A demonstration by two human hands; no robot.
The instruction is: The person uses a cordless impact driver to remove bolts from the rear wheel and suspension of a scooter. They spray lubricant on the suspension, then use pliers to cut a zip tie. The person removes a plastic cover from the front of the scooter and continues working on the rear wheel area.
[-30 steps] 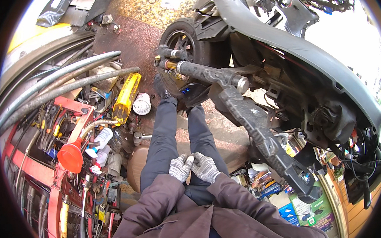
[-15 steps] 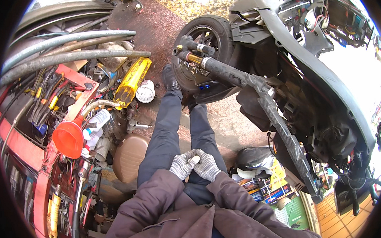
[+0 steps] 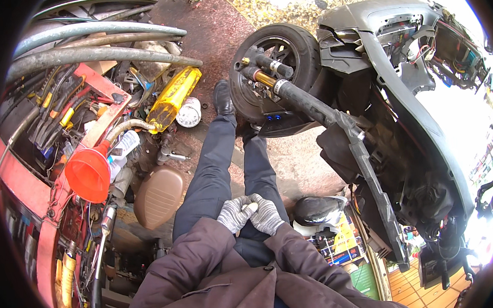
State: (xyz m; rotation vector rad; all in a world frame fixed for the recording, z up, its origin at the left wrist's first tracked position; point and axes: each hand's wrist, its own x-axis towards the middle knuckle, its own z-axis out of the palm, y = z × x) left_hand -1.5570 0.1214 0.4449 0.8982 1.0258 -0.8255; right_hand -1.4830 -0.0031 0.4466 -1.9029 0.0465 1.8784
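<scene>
My left hand (image 3: pixel 235 214) and my right hand (image 3: pixel 265 215) both wear grey-and-white knit gloves. They meet in front of my lap, above my dark trousers (image 3: pixel 207 172). The fingers of both hands are curled in and pressed against each other, with the left thumb reaching toward the right hand. Nothing shows between them, though the palms are hidden. Ahead and to the right stands a partly stripped scooter, its wheel (image 3: pixel 275 64) beside my black shoe (image 3: pixel 222 98). A fork-like tube (image 3: pixel 302 99) with a gold section lies across in front of the wheel.
At left, a red metal rack (image 3: pixel 24 174) holds many tools, a red funnel (image 3: pixel 88 173) and thick hoses (image 3: pixel 104 55). A yellow bottle (image 3: pixel 172 99), a white can (image 3: pixel 188 112) and a brown seat-like pad (image 3: pixel 159 197) lie nearer. On the right are a black-and-white shoe-like item (image 3: pixel 318 210) and grey body panels (image 3: pixel 415 108).
The view has shifted a little, so the scooter sits slightly further right and lower in it. My hands keep the same pose, pressed together.
</scene>
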